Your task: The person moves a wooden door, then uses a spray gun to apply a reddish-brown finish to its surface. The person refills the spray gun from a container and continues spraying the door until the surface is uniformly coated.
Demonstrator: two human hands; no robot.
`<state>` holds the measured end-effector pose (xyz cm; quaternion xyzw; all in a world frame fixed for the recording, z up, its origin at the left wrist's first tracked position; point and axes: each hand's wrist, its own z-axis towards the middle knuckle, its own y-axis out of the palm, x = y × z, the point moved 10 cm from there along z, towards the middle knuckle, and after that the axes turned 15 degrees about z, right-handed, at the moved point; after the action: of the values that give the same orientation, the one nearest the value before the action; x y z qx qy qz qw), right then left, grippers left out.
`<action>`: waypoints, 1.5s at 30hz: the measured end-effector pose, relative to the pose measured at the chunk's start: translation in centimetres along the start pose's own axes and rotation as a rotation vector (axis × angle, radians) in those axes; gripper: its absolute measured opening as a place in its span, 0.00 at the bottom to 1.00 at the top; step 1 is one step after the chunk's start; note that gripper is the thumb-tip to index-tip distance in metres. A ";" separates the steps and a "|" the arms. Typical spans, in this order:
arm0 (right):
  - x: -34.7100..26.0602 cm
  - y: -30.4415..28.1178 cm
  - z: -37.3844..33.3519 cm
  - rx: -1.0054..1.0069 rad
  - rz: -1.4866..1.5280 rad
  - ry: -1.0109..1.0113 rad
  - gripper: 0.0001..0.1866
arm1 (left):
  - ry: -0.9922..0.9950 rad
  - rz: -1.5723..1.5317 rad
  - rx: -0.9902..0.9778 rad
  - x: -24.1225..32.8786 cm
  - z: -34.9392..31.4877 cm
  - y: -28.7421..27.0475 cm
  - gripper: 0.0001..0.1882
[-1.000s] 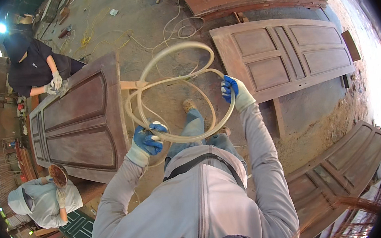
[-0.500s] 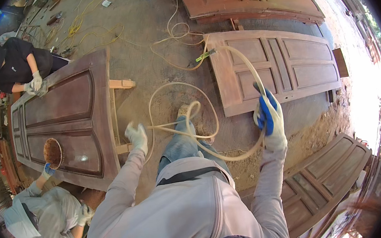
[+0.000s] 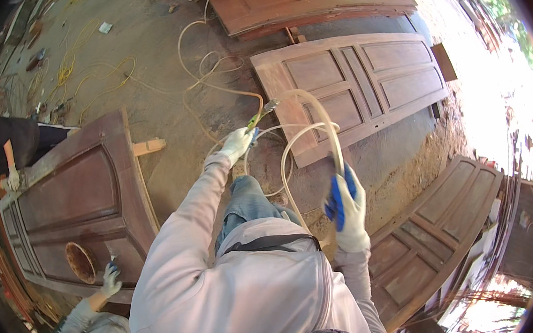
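Yard: dirt/concrete floor (image 3: 160, 61), carved wooden door panels laid flat all round; yellow cord loose on the ground far left.
Pale door (image 3: 355, 87): unfinished, lies ahead-right of the person, nearest to the hose loops.
Dark door (image 3: 78, 210): stained red-brown, on supports at person's left; round tin (image 3: 82, 262) stands on its lower end.
Co-workers: one in dark top at far-left edge, gloved hand on the dark door; another in grey at bottom left, gloved hand (image 3: 111, 281) just beside the tin.
Hose (image 3: 305, 130): pale flexible tube, arcs between both hands in a couple of loops; the rest snakes away over the floor toward the top doors.
Right hand (image 3: 346, 207): blue-palmed glove, closed round the hose, raised at chest height.
Left hand (image 3: 237, 145): white glove, arm stretched fwd, closed on the hose near its green-and-metal fitting (image 3: 260, 114).
Step (judged): gathering/handling slack, nozzle end led out toward the pale door.
Next move calls for (judged): keep loops untangled, feed slack w/ right hand while left steers the fitting; watch the trailing hose doesn't drag over door faces.
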<state>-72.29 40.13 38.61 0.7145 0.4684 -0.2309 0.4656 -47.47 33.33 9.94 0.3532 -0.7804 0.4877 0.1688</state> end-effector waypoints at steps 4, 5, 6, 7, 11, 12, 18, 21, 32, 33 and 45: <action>4.0 0.4 2.5 0.011 0.037 0.123 0.19 | 0.096 -0.018 0.464 -2.7 -1.3 -14.3 0.23; 4.6 0.7 2.6 -0.009 0.028 0.155 0.20 | -0.077 0.081 0.582 -5.1 -1.4 -18.9 0.22; 4.7 0.7 2.8 -0.011 0.025 0.147 0.20 | -0.156 0.314 0.798 -5.6 -2.5 -24.1 0.22; 4.9 0.7 2.8 0.006 0.042 0.162 0.21 | -0.245 0.528 0.973 -5.2 -3.8 -27.4 0.22; 4.2 1.5 2.9 -0.029 -0.046 0.069 0.21 | -0.118 -0.439 0.472 -3.0 -2.0 -22.2 0.21; 4.8 1.6 2.7 -0.030 -0.096 0.083 0.21 | -0.405 -0.955 -0.046 -1.3 -2.1 -13.2 0.23; 8.8 1.9 2.1 -0.254 -0.600 0.013 0.26 | -0.323 -1.975 -1.243 20.4 -5.9 -4.1 0.17; 3.2 0.0 5.2 -0.083 -0.637 -0.598 0.29 | -0.146 -1.261 -1.044 21.5 -5.1 -2.9 0.16; 4.0 -10.2 18.9 0.098 1.162 -0.212 0.33 | 0.474 0.146 -0.930 18.8 -16.8 -1.9 0.20; 4.7 -12.0 18.5 0.088 1.227 -0.303 0.27 | 0.466 0.142 -0.939 18.1 -17.3 -1.9 0.20; 16.5 -24.1 15.8 0.645 -0.567 0.207 0.23 | 0.438 1.060 -0.689 -10.6 -13.1 0.9 0.19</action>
<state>-84.36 36.77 7.86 0.6858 0.5941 -0.4111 0.0876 -41.80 49.17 9.06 -0.2592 -0.9071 0.2881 0.1642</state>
